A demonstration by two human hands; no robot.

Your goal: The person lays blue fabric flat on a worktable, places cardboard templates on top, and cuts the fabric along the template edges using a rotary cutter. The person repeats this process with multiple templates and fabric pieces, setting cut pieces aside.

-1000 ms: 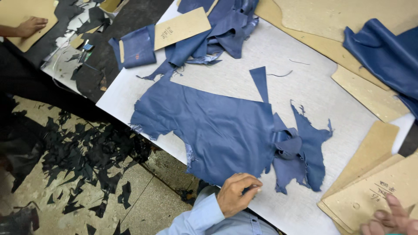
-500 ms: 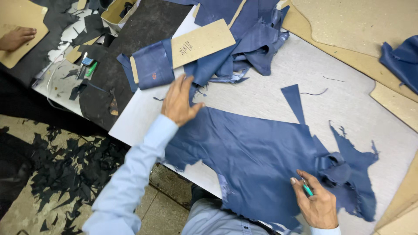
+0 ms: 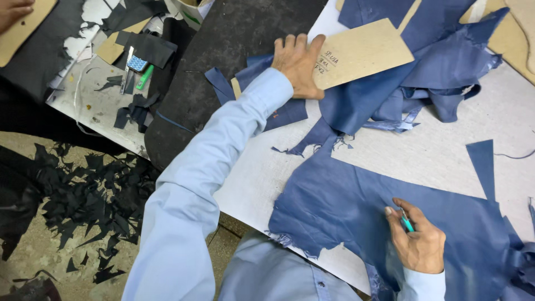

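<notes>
My left hand [image 3: 297, 62] reaches far across the table and lies on the near end of a tan cardboard pattern piece [image 3: 365, 51], which rests on a heap of blue leather pieces [image 3: 423, 83]. My right hand [image 3: 418, 241] is closed around a small teal-handled tool [image 3: 407, 223] and rests on a large blue leather hide [image 3: 362, 212] spread on the white cutting board [image 3: 434, 150]. A narrow blue triangular offcut [image 3: 482, 165] lies just beyond the hide. A smaller blue cut piece [image 3: 284, 111] sits under my left forearm.
A dark leather sheet [image 3: 223, 50] covers the table's far left. Beside it a side board [image 3: 100, 95] holds black scraps and small tools. Black offcuts [image 3: 83, 195] litter the floor. Another person's hand [image 3: 14, 11] rests on a tan pattern at top left.
My left hand has moved from the edge of the blue hide up onto the tan cardboard pattern. My right hand stays on the hide with the tool. The view has shifted.
</notes>
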